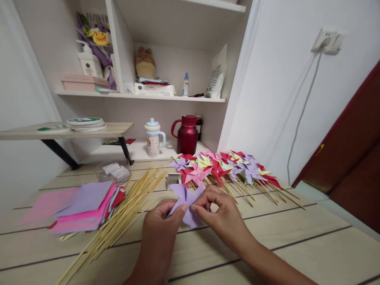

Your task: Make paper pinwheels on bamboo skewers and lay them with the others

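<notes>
A purple paper pinwheel point(190, 215) is held up over the table between my two hands. My left hand point(164, 219) grips its left side, the thumb pressed near the centre. With thumb and index finger, my right hand point(212, 206) pinches at the right of the centre; anything small between those fingertips is hidden. No stick shows on this pinwheel. Just behind it stands a small grey-white box point(174, 180). Many finished pinwheels point(218, 168) on sticks lie beyond my right hand. Left of my left hand are loose bamboo sticks point(130, 209).
A stack of coloured paper squares point(86, 202) lies at left, near a clear round dish point(113, 172) with labelled packets. Behind stand a speckled cup point(153, 140) and a red thermos jug point(187, 136). Tape rolls point(86, 124) rest on a small raised stand point(118, 128).
</notes>
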Demonstrator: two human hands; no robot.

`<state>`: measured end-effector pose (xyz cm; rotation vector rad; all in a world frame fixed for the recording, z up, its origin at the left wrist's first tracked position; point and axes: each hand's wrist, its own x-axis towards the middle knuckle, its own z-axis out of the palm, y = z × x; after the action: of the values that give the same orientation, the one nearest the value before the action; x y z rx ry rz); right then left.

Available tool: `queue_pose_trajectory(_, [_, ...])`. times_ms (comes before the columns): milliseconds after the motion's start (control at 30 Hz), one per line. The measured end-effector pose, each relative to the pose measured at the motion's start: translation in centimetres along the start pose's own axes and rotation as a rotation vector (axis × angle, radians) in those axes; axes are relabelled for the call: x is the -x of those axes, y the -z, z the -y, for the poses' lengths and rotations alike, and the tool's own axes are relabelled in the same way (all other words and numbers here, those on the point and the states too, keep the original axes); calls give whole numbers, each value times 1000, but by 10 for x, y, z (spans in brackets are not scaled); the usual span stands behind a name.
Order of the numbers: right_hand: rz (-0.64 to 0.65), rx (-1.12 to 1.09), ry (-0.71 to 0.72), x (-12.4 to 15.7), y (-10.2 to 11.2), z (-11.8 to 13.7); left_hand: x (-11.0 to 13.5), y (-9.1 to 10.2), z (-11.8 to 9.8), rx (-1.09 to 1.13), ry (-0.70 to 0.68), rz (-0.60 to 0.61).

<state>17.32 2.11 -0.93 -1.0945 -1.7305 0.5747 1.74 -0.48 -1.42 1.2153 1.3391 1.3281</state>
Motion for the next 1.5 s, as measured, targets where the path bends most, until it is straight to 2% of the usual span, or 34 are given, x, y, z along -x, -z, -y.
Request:
queue_pose_trajectory(200, [-12, -18, 11, -1, 1, -2, -2, 0, -3, -45, -45, -52])
queue_pose_trajectory(433, [-150, -196, 31, -6, 14, -10, -2, -1, -12, -93, -125, -151])
queue_pose_trajectory(500, [-107, -211, 37, -8, 19, -10, 0, -1, -12, -158, -208, -175])
queue_pose_trajectory(633, [123, -256, 19, -10, 26, -6, 2, -1, -10, -328, -394, -151])
queue_pose_trajectory(700, [198, -279, 2, -10, 26, -3, 2, 0, -8, -398, -458, -144])
queue_pose_trajectory(800, [238, -284, -20, -9, 23, 1, 2, 1, -5, -464, -512, -137])
queue_pose_trajectory(1033, [224, -289, -61, -8, 21, 0, 2, 1, -3, -519, -609, -130])
queue_pose_trajectory(1233, [170, -292, -123, -7, 19, 0, 1, -3, 0, -509, -557, -141])
queue_pose_trajectory(1333, [185, -416, -205, -7, 14, 0, 2, -3, -3, -438, -509, -165])
queue_pose_trajectory(1400, [179, -557, -313, -7, 11, -1, 1, -1, -10, -357, -492, -231])
queue_pose_trajectory(1500, [54, -703, -411, -9, 6, -5, -1, 7, -22, -210, -440, -391])
